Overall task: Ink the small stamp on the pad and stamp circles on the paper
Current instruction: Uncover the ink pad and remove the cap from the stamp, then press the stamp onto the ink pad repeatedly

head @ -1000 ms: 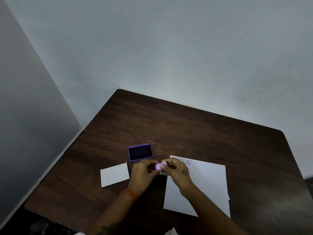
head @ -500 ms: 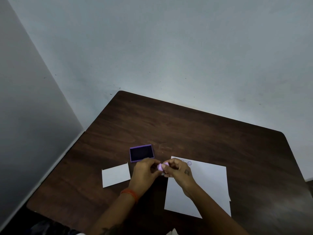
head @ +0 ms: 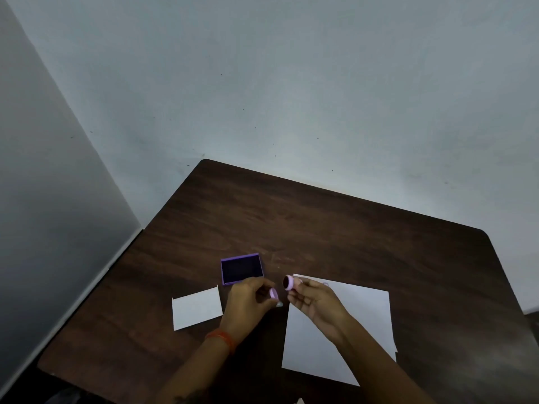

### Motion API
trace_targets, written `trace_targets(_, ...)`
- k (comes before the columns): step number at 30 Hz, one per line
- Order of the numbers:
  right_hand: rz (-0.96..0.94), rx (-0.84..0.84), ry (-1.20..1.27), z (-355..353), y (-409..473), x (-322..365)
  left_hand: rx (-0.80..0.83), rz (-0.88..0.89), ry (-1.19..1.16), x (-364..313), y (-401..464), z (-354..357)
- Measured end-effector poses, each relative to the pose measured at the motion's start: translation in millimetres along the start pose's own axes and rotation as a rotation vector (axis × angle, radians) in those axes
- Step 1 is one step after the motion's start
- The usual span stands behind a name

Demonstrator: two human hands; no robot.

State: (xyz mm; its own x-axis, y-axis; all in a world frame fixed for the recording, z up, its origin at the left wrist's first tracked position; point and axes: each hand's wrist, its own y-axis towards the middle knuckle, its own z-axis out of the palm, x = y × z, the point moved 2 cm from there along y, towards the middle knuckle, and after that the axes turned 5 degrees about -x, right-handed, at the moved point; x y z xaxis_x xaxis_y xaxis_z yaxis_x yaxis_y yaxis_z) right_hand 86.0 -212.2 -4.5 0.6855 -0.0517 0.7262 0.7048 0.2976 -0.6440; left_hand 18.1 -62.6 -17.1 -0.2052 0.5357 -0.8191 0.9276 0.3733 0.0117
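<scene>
The right hand (head: 313,300) pinches the small stamp (head: 289,282) at the frame's lower centre, dark face turned left toward the left hand (head: 248,298), which grips its lilac cap (head: 273,293), with the ink pad (head: 241,269) just above-left and the paper (head: 361,319) right.

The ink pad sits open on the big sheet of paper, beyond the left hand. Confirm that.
Not quite. The head view shows the ink pad open beyond the left hand, but resting on the bare table, not on the big sheet of paper.
</scene>
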Motion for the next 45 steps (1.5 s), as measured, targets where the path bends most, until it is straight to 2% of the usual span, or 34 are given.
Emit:
trace_targets(3,0.145,0.055,0.319,-5,-6,1,0.049,-0.049,-0.044,5,-1,5)
trace_targets(8,0.191,0.102,0.459,-4,-12,-2,0.154,-0.048,0.01,16,-7,16)
trace_targets(21,0.124,0.14,0.462,2,-17,7,0.099,-0.001,0.071,28,-10,20)
trace_targets(26,0.088,0.211,0.459,7,-15,11,-0.065,-0.03,0.049,33,1,-7)
trace_targets(32,0.083,0.226,0.47,18,-10,13,-0.235,-0.069,0.183,48,19,-42)
trace_targets(34,0.083,0.237,0.461,21,-8,12,-0.211,-0.087,0.212,55,24,-47)
trace_targets(39,0.108,0.257,0.454,27,0,10,-0.026,-0.157,0.25,68,35,-47)
trace_targets(45,0.097,0.254,0.383,36,11,13,-0.014,-0.154,0.256,70,40,-44)
